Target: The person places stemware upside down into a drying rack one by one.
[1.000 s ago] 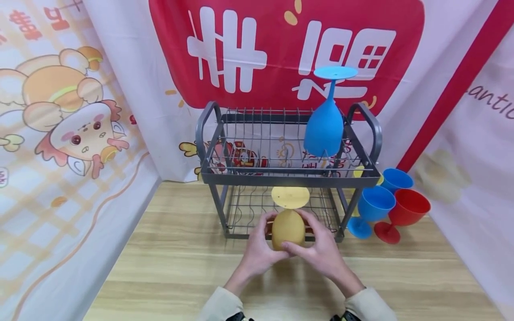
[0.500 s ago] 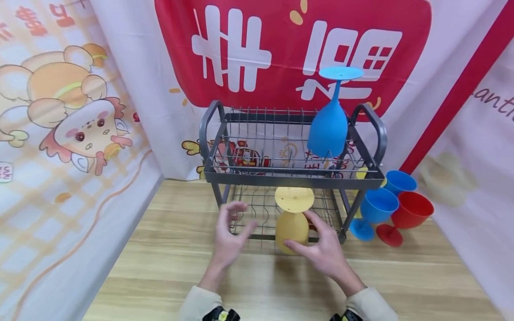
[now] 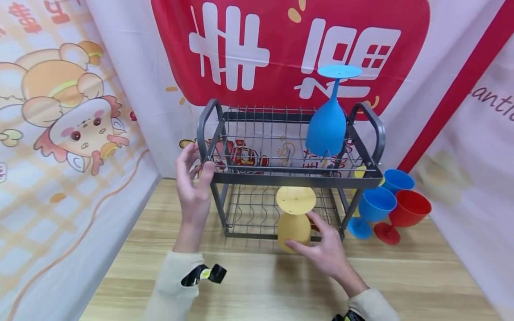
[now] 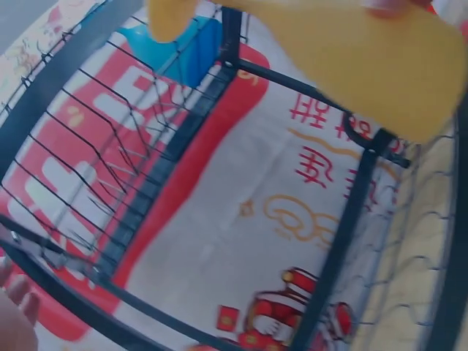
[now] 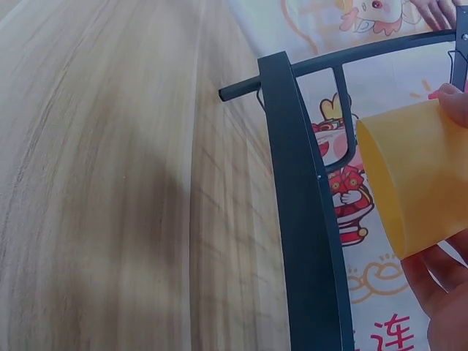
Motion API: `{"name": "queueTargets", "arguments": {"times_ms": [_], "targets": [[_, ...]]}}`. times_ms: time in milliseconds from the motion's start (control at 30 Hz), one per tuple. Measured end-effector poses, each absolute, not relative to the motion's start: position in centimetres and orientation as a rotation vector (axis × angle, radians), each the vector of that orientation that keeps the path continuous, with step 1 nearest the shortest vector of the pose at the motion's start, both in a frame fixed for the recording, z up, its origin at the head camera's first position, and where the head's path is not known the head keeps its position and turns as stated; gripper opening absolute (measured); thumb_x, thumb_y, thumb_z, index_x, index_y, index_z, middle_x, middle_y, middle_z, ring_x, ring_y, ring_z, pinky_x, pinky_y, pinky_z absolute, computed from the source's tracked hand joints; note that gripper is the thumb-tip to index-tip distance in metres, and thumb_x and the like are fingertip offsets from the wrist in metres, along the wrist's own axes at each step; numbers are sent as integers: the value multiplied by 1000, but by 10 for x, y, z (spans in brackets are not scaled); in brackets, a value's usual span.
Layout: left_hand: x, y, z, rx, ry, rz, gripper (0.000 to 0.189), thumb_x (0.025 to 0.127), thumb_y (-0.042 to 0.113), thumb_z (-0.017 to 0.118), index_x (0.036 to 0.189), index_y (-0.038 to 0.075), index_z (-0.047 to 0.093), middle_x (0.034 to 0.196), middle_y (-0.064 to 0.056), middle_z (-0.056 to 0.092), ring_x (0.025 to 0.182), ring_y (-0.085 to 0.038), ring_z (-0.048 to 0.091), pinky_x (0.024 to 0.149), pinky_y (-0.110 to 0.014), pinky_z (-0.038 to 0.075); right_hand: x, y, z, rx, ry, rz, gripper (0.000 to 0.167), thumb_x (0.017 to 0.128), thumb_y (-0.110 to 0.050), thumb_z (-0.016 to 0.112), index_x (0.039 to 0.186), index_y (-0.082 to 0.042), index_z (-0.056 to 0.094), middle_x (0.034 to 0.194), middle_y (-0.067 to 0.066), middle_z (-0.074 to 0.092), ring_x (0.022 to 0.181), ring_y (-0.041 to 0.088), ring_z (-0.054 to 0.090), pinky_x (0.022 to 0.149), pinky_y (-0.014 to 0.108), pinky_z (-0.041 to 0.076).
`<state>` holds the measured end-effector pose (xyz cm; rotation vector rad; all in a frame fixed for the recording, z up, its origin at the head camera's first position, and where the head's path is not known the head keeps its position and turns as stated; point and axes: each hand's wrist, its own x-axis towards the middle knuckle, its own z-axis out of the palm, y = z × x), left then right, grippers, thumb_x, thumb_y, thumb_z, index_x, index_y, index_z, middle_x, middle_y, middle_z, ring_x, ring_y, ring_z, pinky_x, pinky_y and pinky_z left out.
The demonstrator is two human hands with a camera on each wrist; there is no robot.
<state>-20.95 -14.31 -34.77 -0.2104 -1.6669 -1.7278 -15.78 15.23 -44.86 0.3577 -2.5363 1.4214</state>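
A yellow goblet [image 3: 294, 232] is held upside down, its round foot uppermost, in front of the lower shelf of a dark two-tier dish rack [image 3: 293, 179]. My right hand [image 3: 327, 249] grips its bowl from the right, thumb across the front. In the right wrist view the bowl [image 5: 424, 175] shows its open rim, with fingers at its side. My left hand [image 3: 194, 183] is raised at the rack's left front corner, next to the side handle, fingers loosely bent and nothing in them. A blue goblet [image 3: 327, 129] stands upside down on the rack's top right.
On the wooden table [image 3: 160, 276], right of the rack, stand upright goblets: a red one [image 3: 410, 208], a blue one [image 3: 376, 204], another blue one [image 3: 397, 179] behind, and a partly hidden yellow one [image 3: 360, 172]. A printed cloth [image 3: 132, 44] hangs behind and along the sides.
My left hand has let go of the yellow goblet and moved left and up to the rack's left front corner. My right hand keeps holding the goblet in nearly the same place.
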Motion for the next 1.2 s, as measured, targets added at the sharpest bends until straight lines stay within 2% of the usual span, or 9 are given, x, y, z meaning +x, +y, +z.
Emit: {"name": "queueTargets", "arguments": {"times_ms": [167, 267, 467, 567, 700, 833, 967, 1067, 1200], "targets": [[-217, -140, -330, -305, -1789, -1741, 58, 103, 35, 63, 158, 29, 46, 151, 4, 59, 139, -21, 53, 119, -49, 41, -155, 161, -449, 307, -2561, 1407, 80, 78, -42, 94, 147, -24, 57, 142, 4, 68, 122, 28, 67, 100, 53, 58], [-219, -137, -329, -341, -1752, -1775, 59, 105, 30, 61, 160, 26, 43, 157, 10, 57, 148, -22, 50, 123, -52, 42, -151, 170, -451, 287, -2576, 1394, 80, 79, -42, 93, 148, -23, 57, 143, 5, 67, 123, 28, 67, 100, 49, 57], [-221, -128, -334, -372, -1660, -1845, 60, 105, 21, 58, 162, 19, 40, 159, 5, 56, 152, -26, 48, 125, -47, 43, -137, 203, -452, 183, -2609, 1332, 81, 85, -38, 90, 153, -18, 51, 149, 9, 61, 128, 31, 62, 103, 48, 59], [-223, -125, -334, -375, -1632, -1847, 59, 105, 20, 58, 162, 18, 41, 158, 3, 57, 150, -27, 50, 122, -43, 46, -130, 222, -452, 93, -2635, 1301, 83, 87, -39, 87, 157, -16, 47, 152, 11, 58, 133, 33, 58, 103, 30, 56], [-223, -126, -335, -377, -1608, -1832, 59, 104, 18, 56, 161, 17, 42, 157, 1, 58, 150, -29, 49, 120, -41, 46, -123, 245, -455, -3, -2639, 1268, 84, 89, -38, 86, 158, -15, 46, 150, 13, 58, 129, 30, 58, 91, 4, 44], [-221, -130, -336, -364, -1589, -1833, 59, 103, 17, 56, 161, 16, 43, 156, 0, 58, 149, -30, 48, 118, -39, 45, -120, 267, -456, -22, -2591, 1206, 82, 87, -32, 88, 157, -15, 49, 145, 10, 61, 118, 9, 58, 86, 1, 45], [-221, -130, -335, -385, -1585, -1847, 60, 103, 16, 56, 162, 15, 41, 157, 0, 57, 150, -31, 47, 119, -39, 45, -119, 291, -447, -17, -2513, 1133, 81, 85, -23, 91, 155, -14, 52, 137, -14, 62, 106, -14, 53, 86, -2, 43], [-222, -128, -335, -402, -1593, -1854, 61, 103, 16, 56, 162, 16, 41, 157, 1, 56, 150, -32, 46, 119, -40, 46, -119, 308, -434, -13, -2464, 1107, 80, 84, -19, 91, 154, -11, 53, 130, -31, 55, 104, -16, 53, 85, -3, 43], [-223, -126, -336, -403, -1599, -1848, 60, 104, 17, 56, 162, 18, 41, 156, 2, 56, 149, -32, 48, 118, -40, 47, -123, 323, -407, 27, -2403, 1117, 76, 86, -11, 87, 154, -7, 53, 126, -35, 55, 104, -13, 57, 84, -2, 46]]}}
